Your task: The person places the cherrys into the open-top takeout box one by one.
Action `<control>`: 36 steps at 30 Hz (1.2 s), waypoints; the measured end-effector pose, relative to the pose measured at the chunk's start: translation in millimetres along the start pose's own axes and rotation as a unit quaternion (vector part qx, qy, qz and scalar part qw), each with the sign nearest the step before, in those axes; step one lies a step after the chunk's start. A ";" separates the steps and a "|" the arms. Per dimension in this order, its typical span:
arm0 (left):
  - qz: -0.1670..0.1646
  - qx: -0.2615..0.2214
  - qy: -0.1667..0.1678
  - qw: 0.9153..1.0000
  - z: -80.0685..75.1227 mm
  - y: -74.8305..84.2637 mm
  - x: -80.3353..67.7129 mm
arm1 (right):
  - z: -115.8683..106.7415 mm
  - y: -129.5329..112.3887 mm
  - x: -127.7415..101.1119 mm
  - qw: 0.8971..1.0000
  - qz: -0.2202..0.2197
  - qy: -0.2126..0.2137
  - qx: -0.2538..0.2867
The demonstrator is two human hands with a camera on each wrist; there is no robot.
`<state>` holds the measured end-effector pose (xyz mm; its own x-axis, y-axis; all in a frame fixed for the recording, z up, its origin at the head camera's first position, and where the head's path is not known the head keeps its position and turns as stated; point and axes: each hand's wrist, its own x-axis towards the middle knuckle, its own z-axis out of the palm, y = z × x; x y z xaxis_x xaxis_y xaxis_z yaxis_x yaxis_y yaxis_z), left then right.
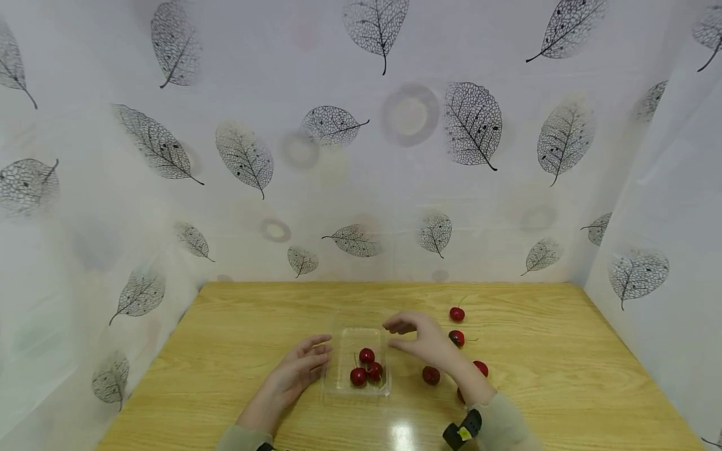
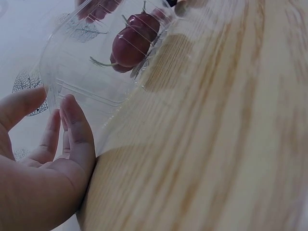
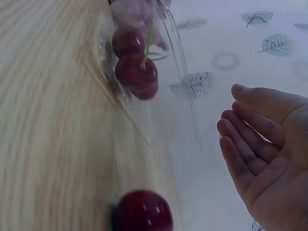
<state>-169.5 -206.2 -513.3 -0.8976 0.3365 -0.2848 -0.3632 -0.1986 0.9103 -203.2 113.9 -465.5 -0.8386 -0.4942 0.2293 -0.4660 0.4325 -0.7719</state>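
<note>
Left hand (image 1: 293,371) open, touching clear tray (image 1: 338,383) — right hand (image 1: 423,341) empty.

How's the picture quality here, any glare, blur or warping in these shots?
Head view: wide-angle warping bends the walls, and a white glare patch sits on the light wooden table near the bottom edge. Left wrist view: table grain smeared, clear plastic tray fairly sharp. Right wrist view: the nearest red cherry is soft and dim.

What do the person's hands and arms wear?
Both hands, left hand and right hand, are bare, without gloves or rings. Both forearms end in pale grey-green sleeves. A black wrist device with a small yellow mark sits on the right wrist.
</note>
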 end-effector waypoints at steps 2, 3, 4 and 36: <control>-0.001 -0.001 0.000 1.000 0.0 0.0 0.1 | -6.8 3.1 -1.7 1.000 0.009 0.007 -0.004; -0.001 -0.001 0.000 1.000 0.0 0.0 0.2 | -10.2 4.9 -2.5 1.000 0.009 0.012 -0.008; -0.001 -0.002 0.000 1.000 0.0 0.1 0.2 | -13.7 6.9 -3.1 1.000 0.007 0.017 -0.012; 0.001 -0.005 -0.006 1.000 -0.6 0.2 -0.9 | -92.9 66.2 -23.6 0.983 0.140 0.113 -0.029</control>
<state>-168.9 -207.1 -513.0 -0.8951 0.3469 -0.2801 -0.3647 -0.2083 0.9075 -240.5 224.3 -466.9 -0.9747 -0.1721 0.1426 -0.2168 0.5728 -0.7905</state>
